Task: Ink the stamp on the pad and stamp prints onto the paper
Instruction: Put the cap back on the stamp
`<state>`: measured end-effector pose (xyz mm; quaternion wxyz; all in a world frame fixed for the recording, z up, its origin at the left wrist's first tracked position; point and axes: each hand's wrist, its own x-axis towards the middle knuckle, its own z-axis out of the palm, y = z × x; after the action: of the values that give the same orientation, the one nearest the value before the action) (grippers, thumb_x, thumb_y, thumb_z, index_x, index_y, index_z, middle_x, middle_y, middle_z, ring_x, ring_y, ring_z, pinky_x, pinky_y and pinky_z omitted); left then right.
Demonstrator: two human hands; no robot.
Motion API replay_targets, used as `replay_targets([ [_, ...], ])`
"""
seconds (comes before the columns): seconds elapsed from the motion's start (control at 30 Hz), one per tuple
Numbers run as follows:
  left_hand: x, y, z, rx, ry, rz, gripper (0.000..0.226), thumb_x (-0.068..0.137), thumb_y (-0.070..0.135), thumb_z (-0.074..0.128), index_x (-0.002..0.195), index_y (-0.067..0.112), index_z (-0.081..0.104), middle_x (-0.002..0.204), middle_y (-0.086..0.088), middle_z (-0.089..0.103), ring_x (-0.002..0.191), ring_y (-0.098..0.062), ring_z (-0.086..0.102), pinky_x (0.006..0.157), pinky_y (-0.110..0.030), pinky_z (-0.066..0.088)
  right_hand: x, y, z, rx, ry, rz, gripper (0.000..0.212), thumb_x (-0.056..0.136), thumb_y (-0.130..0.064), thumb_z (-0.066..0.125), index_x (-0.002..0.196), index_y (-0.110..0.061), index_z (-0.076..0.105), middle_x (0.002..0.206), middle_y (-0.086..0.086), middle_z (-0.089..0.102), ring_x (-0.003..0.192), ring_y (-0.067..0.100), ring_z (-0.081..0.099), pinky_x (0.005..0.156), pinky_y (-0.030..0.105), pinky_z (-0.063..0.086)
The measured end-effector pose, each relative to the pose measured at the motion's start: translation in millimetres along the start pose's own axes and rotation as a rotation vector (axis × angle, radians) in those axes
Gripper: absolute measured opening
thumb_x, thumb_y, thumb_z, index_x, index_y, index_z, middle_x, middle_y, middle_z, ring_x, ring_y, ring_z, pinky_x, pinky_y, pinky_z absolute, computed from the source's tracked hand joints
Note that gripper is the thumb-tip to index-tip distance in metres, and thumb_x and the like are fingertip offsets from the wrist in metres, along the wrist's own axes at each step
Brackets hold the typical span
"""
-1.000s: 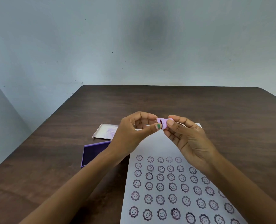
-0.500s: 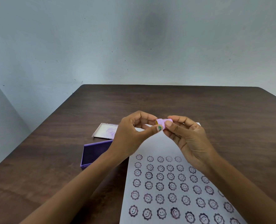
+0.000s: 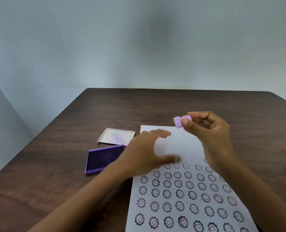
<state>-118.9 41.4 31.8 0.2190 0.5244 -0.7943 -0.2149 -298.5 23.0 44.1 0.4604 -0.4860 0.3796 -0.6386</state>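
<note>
Stamp [image 3: 180, 121] is pinched in my right hand [image 3: 210, 136] – left hand [image 3: 149, 153] spread, empty. Paper [image 3: 180, 148] mostly printed; the top strip remains, I judge.

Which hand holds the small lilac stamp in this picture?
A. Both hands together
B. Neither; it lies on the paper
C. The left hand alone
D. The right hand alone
D: the stamp is pinched in the right hand, raised above the paper, while the blurred left hand is spread and empty.
</note>
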Motion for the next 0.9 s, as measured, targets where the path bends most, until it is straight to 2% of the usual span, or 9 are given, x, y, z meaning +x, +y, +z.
replay_targets([
  [0.07,-4.1,-1.9,3.9,0.243,-0.221,0.043,0.091,0.068,0.076,0.054,0.144,0.038,0.021,0.156,0.013,0.022,0.143,-0.009,0.015,0.116,-0.041,0.008,1.4,-0.8,-3.4,-0.034,0.053,-0.030,0.028,0.060,-0.017,0.077,0.086,-0.015,0.068,0.080,0.002,0.076,0.080,0.017,0.071,0.066,0.019,0.055],
  [0.13,-7.1,-2.9,10.1,0.290,-0.333,0.071,0.096,0.071,0.076,0.051,0.147,0.038,0.006,0.160,0.014,0.002,0.145,-0.008,-0.006,0.117,-0.044,-0.010,2.0,0.4,-5.3,-0.049,0.085,-0.011,0.030,0.059,-0.019,0.076,0.087,-0.015,0.067,0.080,0.003,0.075,0.083,0.020,0.071,0.069,0.022,0.057],
  [0.23,-7.8,-0.5,19.6,0.266,-0.342,0.083,0.098,0.073,0.076,0.048,0.148,0.037,-0.001,0.159,0.013,-0.007,0.144,-0.008,-0.015,0.116,-0.044,-0.013,3.0,1.3,-6.9,-0.077,0.094,0.004,0.028,0.063,-0.016,0.075,0.090,-0.013,0.067,0.084,0.005,0.074,0.084,0.022,0.071,0.073,0.025,0.058],
  [0.37,-7.2,4.6,32.9,0.284,-0.305,0.093,0.098,0.074,0.078,0.044,0.148,0.036,-0.004,0.159,0.012,-0.011,0.143,-0.010,-0.019,0.115,-0.045,-0.015,4.1,0.0,-9.2,-0.125,0.085,-0.020,0.024,0.068,-0.011,0.075,0.091,-0.013,0.066,0.082,0.001,0.075,0.081,0.018,0.071,0.070,0.023,0.058],
  [0.5,-8.7,10.6,44.2,0.290,-0.245,0.110,0.096,0.074,0.080,0.039,0.148,0.035,-0.002,0.159,0.010,-0.008,0.144,-0.011,-0.018,0.115,-0.047,-0.015,3.2,1.2,-10.1,-0.240,0.071,-0.039,0.028,0.069,-0.016,0.076,0.094,-0.012,0.066,0.090,0.006,0.073,0.085,0.020,0.070,0.073,0.028,0.057],
  [0.63,-8.9,13.2,47.9,0.273,-0.199,0.113,0.093,0.076,0.078,0.039,0.149,0.033,0.003,0.160,0.008,-0.003,0.145,-0.012,-0.013,0.115,-0.048,-0.015,1.0,2.4,-7.0,-0.378,0.030,-0.082,0.038,0.056,-0.035,0.076,0.089,-0.019,0.066,0.088,-0.001,0.073,0.079,0.011,0.070,0.069,0.022,0.056],
  [0.7,-7.9,13.4,44.4,0.257,-0.180,0.126,0.088,0.079,0.075,0.039,0.149,0.033,0.008,0.160,0.008,0.002,0.146,-0.012,-0.008,0.116,-0.048,-0.013,-0.6,4.1,-5.2,-0.462,0.005,-0.108,0.040,0.055,-0.039,0.075,0.089,-0.020,0.066,0.087,-0.005,0.072,0.078,0.010,0.069,0.069,0.021,0.057],
  [0.8,-4.4,9.2,23.2,0.232,-0.111,0.146,0.072,0.084,0.069,0.038,0.145,0.032,0.025,0.158,0.006,0.020,0.145,-0.013,0.010,0.117,-0.047,-0.005,-3.1,6.9,-3.9,-0.521,-0.006,-0.139,0.034,0.059,-0.034,0.077,0.088,-0.019,0.066,0.086,-0.005,0.073,0.080,0.012,0.069,0.074,0.031,0.056],
  [0.9,0.2,-0.9,-12.4,0.275,-0.013,0.154,0.059,0.086,0.064,0.040,0.136,0.032,0.042,0.145,0.005,0.045,0.136,-0.013,0.030,0.116,-0.047,0.005,-3.5,7.4,1.2,-0.554,-0.015,-0.169,0.025,0.065,-0.023,0.080,0.086,-0.020,0.066,0.084,-0.004,0.072,0.080,0.014,0.069,0.075,0.035,0.056],
])
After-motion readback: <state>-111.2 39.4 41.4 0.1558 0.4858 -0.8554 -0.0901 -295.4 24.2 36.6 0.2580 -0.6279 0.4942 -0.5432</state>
